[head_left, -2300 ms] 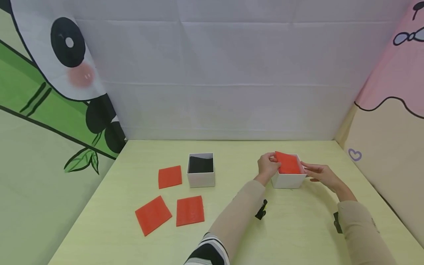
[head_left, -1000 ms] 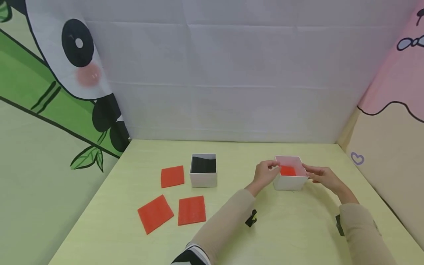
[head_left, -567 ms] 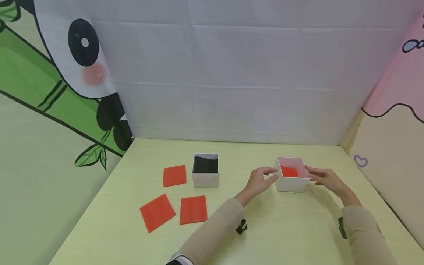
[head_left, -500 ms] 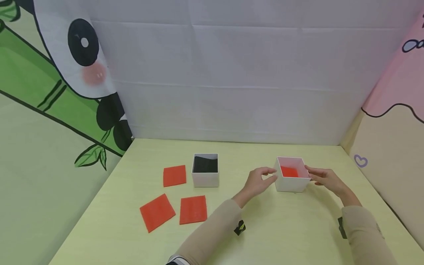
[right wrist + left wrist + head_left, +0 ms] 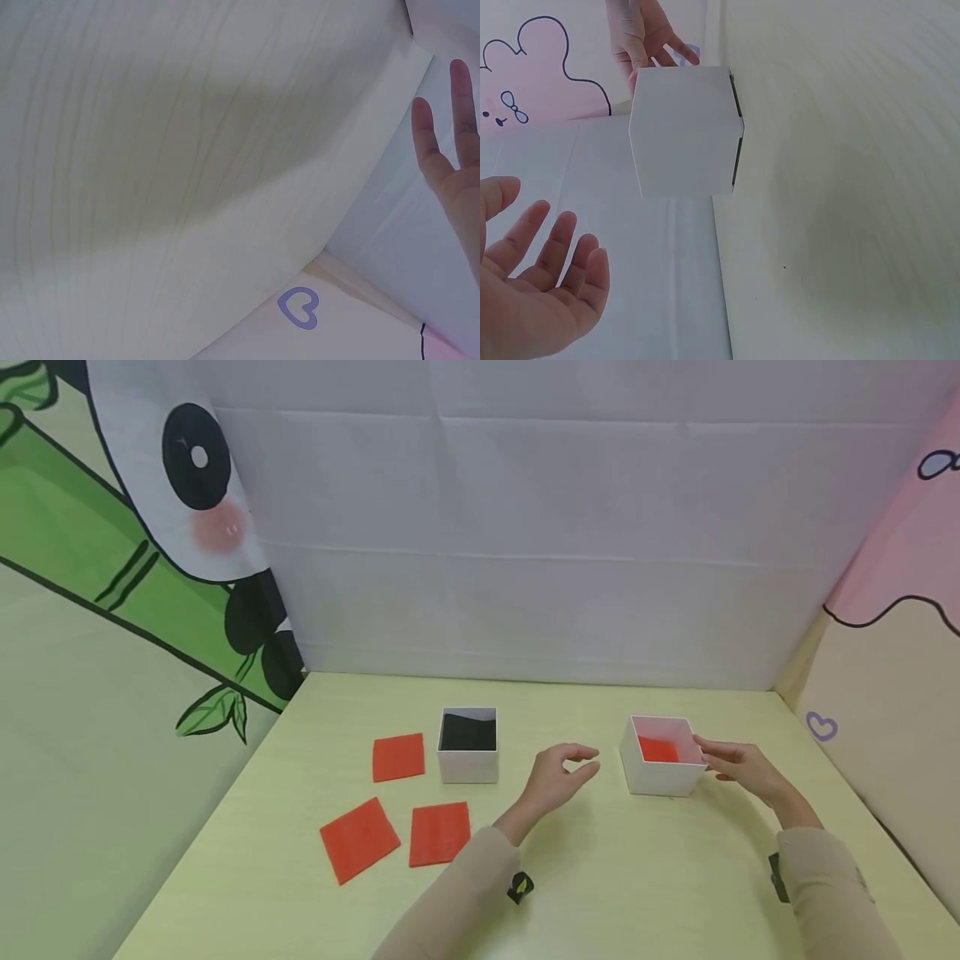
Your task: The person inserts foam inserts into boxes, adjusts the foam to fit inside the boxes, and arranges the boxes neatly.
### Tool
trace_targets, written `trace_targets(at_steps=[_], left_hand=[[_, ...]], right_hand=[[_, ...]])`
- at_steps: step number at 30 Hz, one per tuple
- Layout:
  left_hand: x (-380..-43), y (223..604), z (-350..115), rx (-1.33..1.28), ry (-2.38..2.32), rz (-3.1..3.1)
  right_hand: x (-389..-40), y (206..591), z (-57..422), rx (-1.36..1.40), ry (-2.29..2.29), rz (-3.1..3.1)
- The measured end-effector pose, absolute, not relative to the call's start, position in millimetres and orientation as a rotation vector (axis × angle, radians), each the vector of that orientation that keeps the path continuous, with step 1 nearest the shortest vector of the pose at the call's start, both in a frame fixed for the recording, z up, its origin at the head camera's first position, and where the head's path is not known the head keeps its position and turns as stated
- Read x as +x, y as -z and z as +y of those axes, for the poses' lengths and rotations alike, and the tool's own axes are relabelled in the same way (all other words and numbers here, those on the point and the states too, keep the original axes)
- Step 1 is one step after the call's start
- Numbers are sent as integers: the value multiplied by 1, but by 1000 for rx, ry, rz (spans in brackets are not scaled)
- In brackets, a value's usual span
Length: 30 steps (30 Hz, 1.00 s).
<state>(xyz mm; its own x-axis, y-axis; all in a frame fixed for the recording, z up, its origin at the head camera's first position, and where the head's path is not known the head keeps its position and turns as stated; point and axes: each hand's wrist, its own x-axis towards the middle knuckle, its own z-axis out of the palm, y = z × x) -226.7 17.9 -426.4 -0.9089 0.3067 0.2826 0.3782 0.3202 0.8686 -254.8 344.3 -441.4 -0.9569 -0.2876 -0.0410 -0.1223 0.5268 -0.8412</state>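
A white open-topped box (image 5: 660,779) stands on the right half of the table, with a red square sheet (image 5: 657,750) lying inside at the bottom. My right hand (image 5: 750,771) rests its fingertips against the box's right side, near the rim; in the right wrist view two fingers (image 5: 423,124) stretch out straight. To the left of that box, my left hand (image 5: 551,781) hangs over the table, thumb and fingers parted and holding nothing. In the left wrist view its fingers (image 5: 555,251) are loosely bent, apart from the box (image 5: 686,135).
A second white box (image 5: 468,767) with a black sheet (image 5: 468,733) in it stands left of centre. Around it lie three red square sheets (image 5: 398,757), flat on the table (image 5: 637,877). A white cloth wall (image 5: 525,610) rises behind the table.
The red sheet, earlier held over the right box by my left hand, has dropped inside. My left hand has let go and drawn back leftward; my right hand stays at the box.
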Motion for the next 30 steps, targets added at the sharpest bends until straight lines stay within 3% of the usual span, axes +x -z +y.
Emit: trace_targets(at_steps=[30], left_hand=[[-200,424,-47,-608,1575,-2541]], right_hand=[[-254,441,343,-352,1406,2584]])
